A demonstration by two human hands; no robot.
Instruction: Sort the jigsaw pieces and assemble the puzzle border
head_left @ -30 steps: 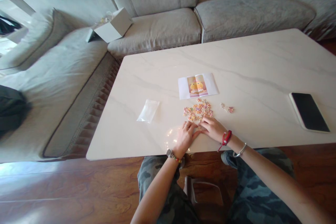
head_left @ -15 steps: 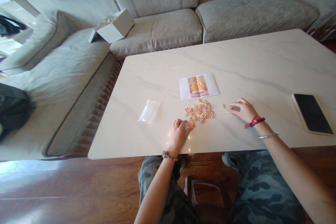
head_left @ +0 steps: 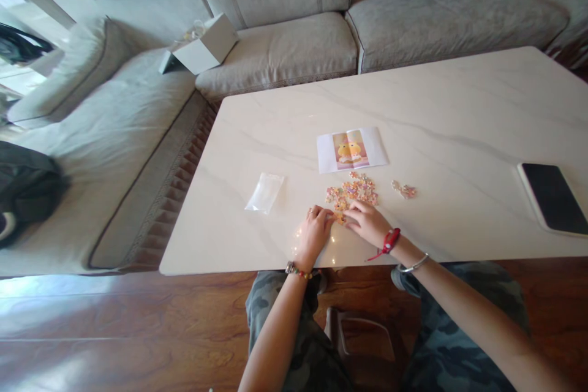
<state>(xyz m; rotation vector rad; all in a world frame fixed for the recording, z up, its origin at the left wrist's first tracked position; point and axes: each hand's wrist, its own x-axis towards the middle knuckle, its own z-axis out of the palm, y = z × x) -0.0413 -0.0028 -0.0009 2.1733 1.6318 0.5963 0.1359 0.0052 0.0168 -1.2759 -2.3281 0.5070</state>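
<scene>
In the head view, my left hand point(head_left: 315, 234) and my right hand point(head_left: 369, 223) meet near the close edge of the pale, grey-veined table point(head_left: 459, 110), fingertips turned toward each other. A small yellow puzzle piece point(head_left: 340, 218) lies between them, at the tips of both. The fingers of my left are curled, but I cannot tell whether they pinch the piece or only rest against it. My right has its thumb and fingers bent down toward the same spot, and I cannot tell whether they are closed on anything either. Just beyond my fingers spreads the pile of puzzle pieces point(head_left: 351, 191), orange, pink and yellow, loosely heaped. To the right of it, apart from the pile, sits a smaller cluster of pieces point(head_left: 404, 189), whitish at one end and pinkish at the other. Behind the pile lies a creased picture sheet point(head_left: 377, 146) showing two yellow figures. A clear plastic bag point(head_left: 265, 193) lies left of the pile, and a phone point(head_left: 555, 199) with a dark screen lies well off to the right. My left wrist wears a beaded bracelet point(head_left: 299, 271); my right has a red bracelet point(head_left: 390, 240) and a silver bangle point(head_left: 414, 263). Across the table, a white box point(head_left: 207, 49) sits tilted on the grey sofa point(head_left: 294, 52).
</scene>
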